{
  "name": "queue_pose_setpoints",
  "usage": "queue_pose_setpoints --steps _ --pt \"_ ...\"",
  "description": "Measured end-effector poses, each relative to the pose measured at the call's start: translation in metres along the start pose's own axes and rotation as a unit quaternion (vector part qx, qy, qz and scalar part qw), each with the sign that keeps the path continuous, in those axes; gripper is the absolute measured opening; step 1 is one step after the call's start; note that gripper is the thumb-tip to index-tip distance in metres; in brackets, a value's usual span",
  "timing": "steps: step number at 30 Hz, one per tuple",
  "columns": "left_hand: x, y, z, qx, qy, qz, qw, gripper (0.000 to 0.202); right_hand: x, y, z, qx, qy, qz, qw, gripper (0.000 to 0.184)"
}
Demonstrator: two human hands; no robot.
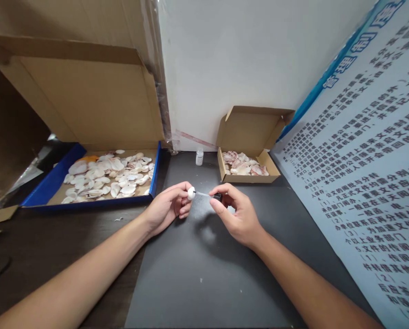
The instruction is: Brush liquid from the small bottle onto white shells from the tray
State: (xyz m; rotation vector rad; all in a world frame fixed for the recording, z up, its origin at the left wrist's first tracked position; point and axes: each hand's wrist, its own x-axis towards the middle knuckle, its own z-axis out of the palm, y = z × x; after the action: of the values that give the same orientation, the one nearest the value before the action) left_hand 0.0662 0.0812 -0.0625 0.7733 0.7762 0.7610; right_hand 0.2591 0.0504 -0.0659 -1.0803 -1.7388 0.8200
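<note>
My left hand (170, 204) pinches a small white shell (191, 193) between thumb and fingers above the dark table mat (204, 274). My right hand (235, 212) is closed on a small dark-capped applicator (216, 197), whose thin pale tip points left and meets the shell. Both hands hover close together near the middle of the mat.
A large open cardboard box with a blue rim (53, 183) holds several pale shells at the left. A small open carton (248, 176) with pinkish shells stands behind my right hand. A little white bottle (199, 156) sits by the wall. A printed poster (369, 183) leans on the right.
</note>
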Motion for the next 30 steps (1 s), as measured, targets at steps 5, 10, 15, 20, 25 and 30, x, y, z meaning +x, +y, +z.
queue_pose_setpoints --steps 5,10,15,20,25,30 --pt "0.0005 -0.0006 -0.0005 -0.002 -0.002 -0.001 1.000 0.003 -0.0004 -0.0002 0.0008 -0.028 -0.005 -0.006 1.000 0.004" --pt "0.0009 -0.0011 -0.0008 -0.004 0.001 0.002 1.000 0.004 -0.0007 0.0010 0.0006 0.016 -0.025 -0.009 1.000 0.008" --pt "0.0011 -0.0016 -0.0013 -0.007 0.000 0.003 1.000 0.004 0.0003 0.0025 0.0011 -0.023 -0.008 -0.001 1.000 0.004" --pt "0.0017 -0.0020 -0.0022 -0.010 0.000 0.002 1.000 0.003 -0.0009 0.0034 0.0017 0.016 -0.019 0.000 1.000 0.012" --pt "0.0017 -0.0012 -0.0015 -0.013 0.002 0.004 1.000 0.005 -0.0003 0.0014 0.0030 -0.011 0.005 0.030 0.999 0.010" --pt "0.0016 -0.0014 -0.0016 -0.013 -0.001 0.002 1.000 0.005 0.0002 -0.0005 0.0016 0.015 -0.001 0.027 1.000 0.010"
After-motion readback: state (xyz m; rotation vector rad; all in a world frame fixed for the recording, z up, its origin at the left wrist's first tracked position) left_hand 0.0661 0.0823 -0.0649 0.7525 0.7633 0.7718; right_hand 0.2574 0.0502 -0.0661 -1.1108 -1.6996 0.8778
